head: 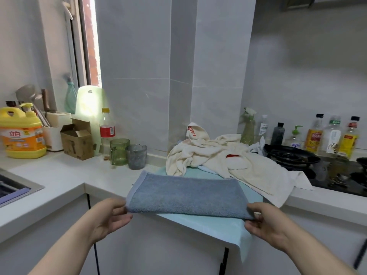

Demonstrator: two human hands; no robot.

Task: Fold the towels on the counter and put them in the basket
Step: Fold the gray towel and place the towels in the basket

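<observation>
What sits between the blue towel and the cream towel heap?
Head view: a narrow strip of mint towel shows between blue towel and cream towel heap.

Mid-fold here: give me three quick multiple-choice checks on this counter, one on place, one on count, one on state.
1. The blue towel lies on: A) the sink B) a teal towel C) the stove.
2. Drinking glasses near the cardboard box: A) one B) four C) two.
3. The cream towel is: A) crumpled B) folded flat C) hanging on a hook.
Answers: 1 B, teal shows beneath its near edge. 2 C, a green glass, a grey glass. 3 A, it lies heaped behind.
</observation>
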